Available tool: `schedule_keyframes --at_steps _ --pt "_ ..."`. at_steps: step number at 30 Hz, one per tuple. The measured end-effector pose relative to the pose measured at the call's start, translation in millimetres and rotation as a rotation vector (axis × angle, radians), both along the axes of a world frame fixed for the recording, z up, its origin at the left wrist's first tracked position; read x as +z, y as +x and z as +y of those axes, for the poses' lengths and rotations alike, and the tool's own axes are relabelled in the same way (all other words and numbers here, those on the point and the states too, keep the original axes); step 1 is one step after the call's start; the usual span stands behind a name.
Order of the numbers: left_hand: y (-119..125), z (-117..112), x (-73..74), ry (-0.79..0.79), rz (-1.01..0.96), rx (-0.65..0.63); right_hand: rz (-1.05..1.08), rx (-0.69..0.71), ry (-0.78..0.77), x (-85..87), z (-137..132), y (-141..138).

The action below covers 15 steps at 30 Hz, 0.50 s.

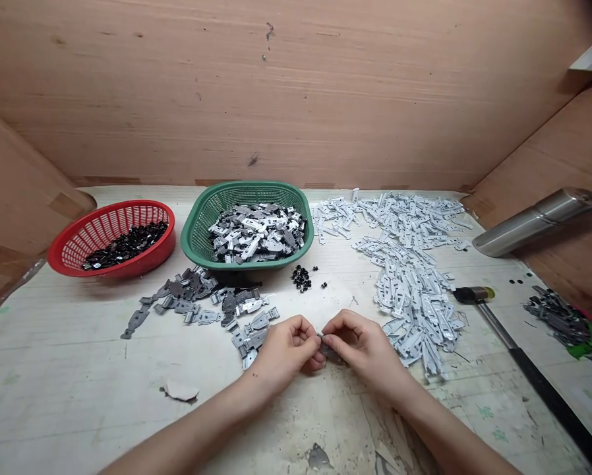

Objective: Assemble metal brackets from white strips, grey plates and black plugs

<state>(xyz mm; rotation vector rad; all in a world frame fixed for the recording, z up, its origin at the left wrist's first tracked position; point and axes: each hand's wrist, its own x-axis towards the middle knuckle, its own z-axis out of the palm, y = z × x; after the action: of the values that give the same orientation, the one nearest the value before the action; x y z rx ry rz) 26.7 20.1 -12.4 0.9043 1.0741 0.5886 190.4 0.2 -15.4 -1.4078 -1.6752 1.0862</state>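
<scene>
My left hand [293, 346] and my right hand [358, 340] meet low in the middle of the head view, fingertips pinched together. Between them sits a small grey metal piece [329, 349], mostly hidden by the fingers. Both hands seem to grip it. Left of my left hand lie loose grey metal latch-like pieces [249, 333], some nearly touching it. To the right of my right hand spreads a heap of flat pale metal strips [409, 290]. A cluster of tiny black parts [302, 278] lies just beyond the hands.
A green basket [190, 227] holds many metal pieces; a red basket [61, 260] holds black parts. At right are a hammer [503, 330], a steel cylinder [528, 224] and dark metal pieces [553, 316]. Cardboard walls [296, 99] enclose the table. A torn scrap [181, 392] lies at left.
</scene>
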Motion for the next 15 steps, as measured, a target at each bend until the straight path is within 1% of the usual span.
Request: schedule_keyframes --at_steps 1,3,6,10,12,15 --pt "0 0 -0.1 0.000 0.014 0.002 -0.009 -0.014 0.035 0.9 0 0" --pt "0 -1 0.3 -0.007 0.021 0.015 -0.065 -0.028 0.184 4.5 -2 0" --pt "0 -1 2.3 -0.005 -0.030 0.053 -0.119 0.030 0.381 9.4 -5 -3" --pt "0 0 5.4 0.011 -0.083 0.103 -0.162 0.082 0.521 9.4 -8 -11" --pt "0 -1 6.2 -0.006 -0.106 0.113 -0.188 0.084 0.578 8.7 -8 -13" --pt "1 -2 6.6 -0.049 -0.137 0.134 -0.201 0.131 0.648 8.6 -7 -13"
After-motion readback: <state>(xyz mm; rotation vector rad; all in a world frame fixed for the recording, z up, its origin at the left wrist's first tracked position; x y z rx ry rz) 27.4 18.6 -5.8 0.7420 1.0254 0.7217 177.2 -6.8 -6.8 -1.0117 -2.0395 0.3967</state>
